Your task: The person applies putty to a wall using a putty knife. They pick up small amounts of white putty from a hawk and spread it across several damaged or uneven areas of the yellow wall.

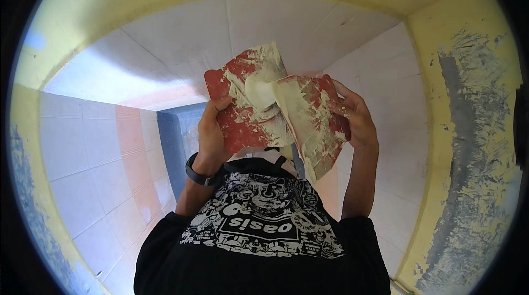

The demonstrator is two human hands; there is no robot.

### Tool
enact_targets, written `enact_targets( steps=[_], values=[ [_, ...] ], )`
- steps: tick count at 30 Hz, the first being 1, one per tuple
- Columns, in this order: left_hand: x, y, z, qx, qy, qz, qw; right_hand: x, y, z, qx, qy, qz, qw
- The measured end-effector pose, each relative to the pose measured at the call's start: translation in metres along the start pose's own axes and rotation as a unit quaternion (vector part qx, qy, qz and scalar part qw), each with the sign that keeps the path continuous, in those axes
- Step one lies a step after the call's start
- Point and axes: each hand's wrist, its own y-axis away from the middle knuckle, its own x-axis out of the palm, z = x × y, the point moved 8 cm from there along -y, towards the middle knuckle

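In my left hand (212,132) is a flat red plastic scraper (234,129), its face crusted with pale putty. My thumb presses on its face, and the other fingers go behind it. My right hand (358,116) grips a second red scraper (330,99) by its outer edge; this one is tilted and thickly smeared too. The inner edge of the right scraper meets the face of the left one. A smooth lump of whitish putty (260,92) sits on the left scraper beside that contact. Fingers behind both scrapers are partly hidden.
Pale wall tiles (88,135) with a pinkish strip (135,157) stand around me. A yellow wall (435,36) at the right has rough grey and pale patches (463,124). A blue-grey panel (173,146) shows behind my left wrist, which wears a dark band (198,172).
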Motion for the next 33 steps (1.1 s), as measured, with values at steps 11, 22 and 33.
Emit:
enact_targets(
  steps=[11,22,33],
  values=[
    [-0.001,0.007,-0.009,0.033,-0.019,-0.003,0.999,-0.034,0.024,0.015,0.027,0.116,-0.026,0.992],
    [0.037,-0.011,-0.009,0.065,0.068,0.092,0.991,-0.054,0.031,0.084,-0.191,-0.104,-0.050,0.975],
    [0.037,-0.002,-0.012,0.080,0.007,0.081,0.993,-0.022,0.123,0.321,-0.662,0.163,-0.366,0.634]
  ],
)
